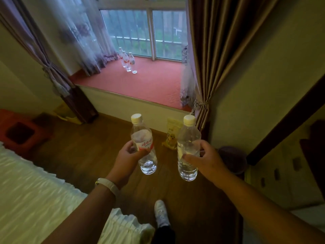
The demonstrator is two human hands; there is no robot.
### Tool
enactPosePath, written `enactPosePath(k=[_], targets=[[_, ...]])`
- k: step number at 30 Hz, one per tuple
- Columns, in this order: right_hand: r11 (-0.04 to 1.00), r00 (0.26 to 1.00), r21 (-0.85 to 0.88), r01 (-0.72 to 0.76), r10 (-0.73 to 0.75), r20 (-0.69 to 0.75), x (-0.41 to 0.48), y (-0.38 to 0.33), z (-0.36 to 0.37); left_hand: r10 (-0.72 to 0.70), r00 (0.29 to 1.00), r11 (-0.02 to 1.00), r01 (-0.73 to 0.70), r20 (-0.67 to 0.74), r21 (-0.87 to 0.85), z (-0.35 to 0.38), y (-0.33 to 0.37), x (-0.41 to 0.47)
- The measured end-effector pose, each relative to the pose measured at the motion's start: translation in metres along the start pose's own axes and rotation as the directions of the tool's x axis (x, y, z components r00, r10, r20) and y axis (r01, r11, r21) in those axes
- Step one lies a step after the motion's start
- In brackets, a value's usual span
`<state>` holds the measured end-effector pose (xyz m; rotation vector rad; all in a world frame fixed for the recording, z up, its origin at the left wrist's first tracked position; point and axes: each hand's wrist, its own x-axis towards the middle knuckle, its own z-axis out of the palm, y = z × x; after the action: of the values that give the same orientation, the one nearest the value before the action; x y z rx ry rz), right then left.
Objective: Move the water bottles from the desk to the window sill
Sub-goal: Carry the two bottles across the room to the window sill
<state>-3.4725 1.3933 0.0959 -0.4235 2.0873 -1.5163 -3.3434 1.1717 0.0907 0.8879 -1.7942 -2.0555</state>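
A white sneaker (161,213) stands on the brown wooden floor (91,148) at the bottom of the view, beside the corner of a bed with a ruffled white cover (35,196). Above it both forearms reach forward. The left hand (127,157), with a white band (107,185) on its wrist, is wrapped around the middle of a clear plastic water bottle with a white cap and a red-and-white label (144,147), thumb across the label and fingers behind. The right hand (204,156) is closed the same way on a second clear plastic water bottle with a white cap (188,148). Both bottles are upright, apart from each other, and held in the air over the floor, short of the sill. Farther on, the wide red-topped window sill (149,81) runs beneath the barred window (146,32); three more clear bottles with red labels (128,61) stand upright in a tight cluster near the glass (left of the sill's middle). Brown tied-back curtains (216,53) frame the bay on either side. A small yellow packet (171,136) leans at the foot of the wall beneath the sill.
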Motion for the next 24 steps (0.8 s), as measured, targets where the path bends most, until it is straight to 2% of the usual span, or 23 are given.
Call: enactPosePath(k=[6,13,24], targets=[[0.999,0.999,0.017,-0.037,0.038,-0.018,0.113,-0.032,0.023,-0.016,0.998,0.996,0.010,-0.062,-0.089,-0.021,0.024,0.116],[0.999,0.999,-0.012,0.035,-0.036,-0.018,0.228,-0.088,0.071,0.012,0.994,0.995,-0.024,-0.113,-0.101,-0.078,0.070,0.219],[0.999,0.987,0.027,0.041,-0.045,0.154,0.373,-0.133,0.138,0.010,0.962,0.992,-0.043,-0.274,-0.115,-0.144,0.107,0.319]])
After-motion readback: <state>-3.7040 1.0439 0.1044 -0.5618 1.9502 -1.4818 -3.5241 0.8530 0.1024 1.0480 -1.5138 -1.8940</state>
